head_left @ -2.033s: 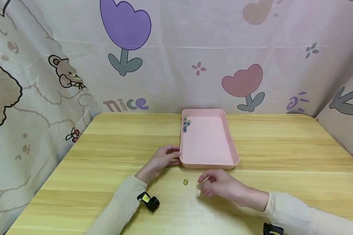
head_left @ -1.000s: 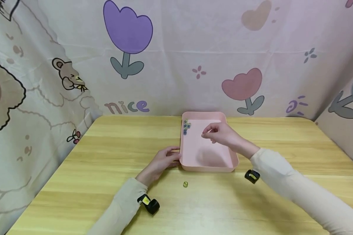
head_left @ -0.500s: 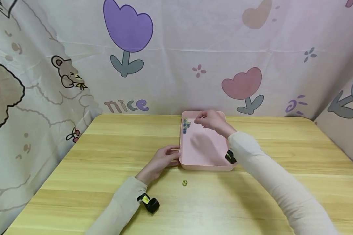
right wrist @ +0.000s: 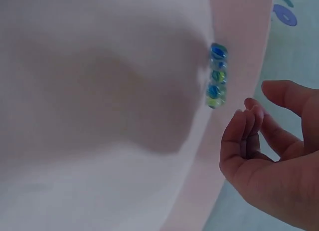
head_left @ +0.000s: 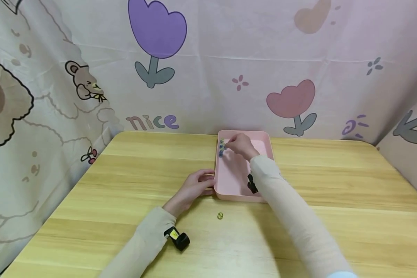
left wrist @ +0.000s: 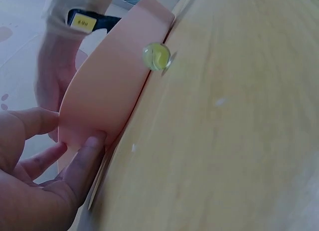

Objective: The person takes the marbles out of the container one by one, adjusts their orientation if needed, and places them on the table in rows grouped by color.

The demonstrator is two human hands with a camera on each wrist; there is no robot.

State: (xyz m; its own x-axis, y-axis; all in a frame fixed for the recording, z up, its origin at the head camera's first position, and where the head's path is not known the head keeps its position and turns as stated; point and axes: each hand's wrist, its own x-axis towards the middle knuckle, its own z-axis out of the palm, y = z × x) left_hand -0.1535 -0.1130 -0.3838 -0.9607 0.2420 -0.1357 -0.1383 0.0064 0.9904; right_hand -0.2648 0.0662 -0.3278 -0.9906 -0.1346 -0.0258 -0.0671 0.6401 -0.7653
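Note:
A pink tray [head_left: 226, 195] lies on the wooden table. My left hand [head_left: 191, 189] rests beside its left side, and in the left wrist view its fingertips [left wrist: 94, 141] touch the outer wall. My right hand [head_left: 241, 144] is over the far left part of the tray, close to several blue and yellow-green glass marbles [right wrist: 217, 76] along the wall. In the right wrist view its thumb and fingers are bent loosely and apart, with nothing visible between them. One yellow-green marble [head_left: 220, 216] sits on the table before the tray's near edge.
The wooden table [head_left: 142, 162] extends to both sides of the tray. Behind it hangs a printed cloth [head_left: 208, 77], with more cloth at the left and right. A black wrist camera [head_left: 178, 239] sits on the left sleeve.
My right hand has gone from the table in front of the tray up over it, then left to the marbles by the wall. Its fingers now appear parted. My left hand stays put.

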